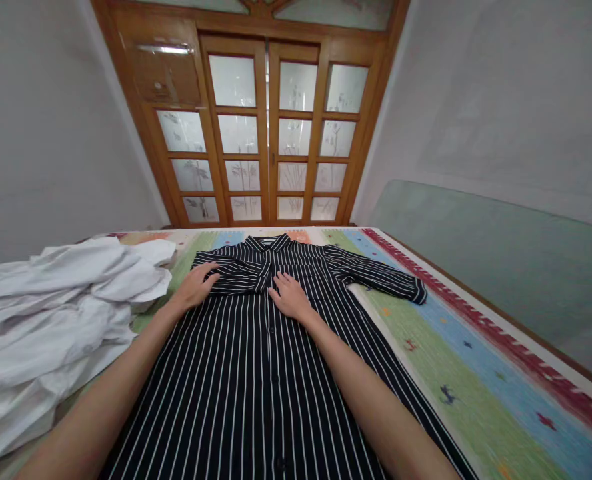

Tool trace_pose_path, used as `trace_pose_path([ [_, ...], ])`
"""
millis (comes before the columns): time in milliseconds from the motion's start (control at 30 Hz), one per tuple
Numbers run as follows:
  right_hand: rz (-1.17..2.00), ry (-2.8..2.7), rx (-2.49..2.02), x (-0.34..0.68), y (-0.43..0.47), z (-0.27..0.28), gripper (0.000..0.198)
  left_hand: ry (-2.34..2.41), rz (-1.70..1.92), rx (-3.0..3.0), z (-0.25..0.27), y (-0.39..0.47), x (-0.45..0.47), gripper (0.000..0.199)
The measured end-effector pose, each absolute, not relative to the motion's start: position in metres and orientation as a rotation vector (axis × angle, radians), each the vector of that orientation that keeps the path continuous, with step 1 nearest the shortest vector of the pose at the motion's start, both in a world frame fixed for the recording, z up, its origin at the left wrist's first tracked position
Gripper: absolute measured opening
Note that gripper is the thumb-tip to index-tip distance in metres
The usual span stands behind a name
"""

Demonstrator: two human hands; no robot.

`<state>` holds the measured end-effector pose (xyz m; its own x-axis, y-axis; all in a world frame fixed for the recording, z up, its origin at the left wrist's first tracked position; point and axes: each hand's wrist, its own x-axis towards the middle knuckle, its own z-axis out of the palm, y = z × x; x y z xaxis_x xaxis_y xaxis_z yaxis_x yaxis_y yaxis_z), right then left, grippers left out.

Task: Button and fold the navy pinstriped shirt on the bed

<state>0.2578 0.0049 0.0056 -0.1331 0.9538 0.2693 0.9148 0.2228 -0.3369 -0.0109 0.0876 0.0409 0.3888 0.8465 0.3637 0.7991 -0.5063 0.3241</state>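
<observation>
A black shirt with white stripes [231,373] lies front side up, its collar [267,241] at the far end. Its left-side sleeve [236,275] is folded across the chest, while the right-side sleeve [376,270] stretches out to the right. My left hand [199,283] rests at the outer edge of the folded sleeve, fingers apart. Near the button line, by the inner end of that sleeve, my right hand [290,295] lies flat on the shirt with its fingers spread. Neither hand grips the cloth.
A heap of white garments [66,320] lies to the left, close to my left forearm. Under the shirt is a colourful patterned cover [456,353]. A pale green panel [496,247] runs along the right side. Wooden doors with glass panes [266,133] stand beyond the far edge.
</observation>
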Motion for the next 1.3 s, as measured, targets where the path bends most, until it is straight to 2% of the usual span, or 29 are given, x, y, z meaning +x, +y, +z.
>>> trace_pose_path([
  [133,0.069,-2.086,-1.743,0.257,0.006,0.002,0.056,1.482,0.58,2.61,0.037,0.109,0.024,0.051],
  [267,0.051,-2.091,-1.761,0.255,0.004,0.004,0.056,1.363,0.503,2.746,0.03,0.124,0.058,0.047],
  [500,0.076,-2.102,-1.764,0.252,0.001,0.009,0.057,1.18,0.446,2.829,0.035,0.14,0.102,0.033],
  [700,0.118,-2.105,-1.77,0.252,0.0,0.012,0.058,1.275,0.516,2.745,0.04,0.154,0.111,0.01],
  [900,0.117,-2.097,-1.777,0.252,0.0,0.012,0.057,1.496,0.839,2.594,0.034,0.154,0.113,0.025],
  [1067,0.108,-2.087,-1.768,0.252,0.001,0.01,0.057,1.511,0.91,2.571,0.025,0.141,0.099,0.036],
  [1200,0.079,-2.063,-1.705,0.252,0.001,0.01,0.065,1.679,0.77,2.542,0.018,0.132,0.073,0.041],
  [1300,0.091,-2.125,-1.678,0.252,0.001,0.01,0.059,1.855,0.497,2.488,0.013,0.125,0.054,0.047],
])
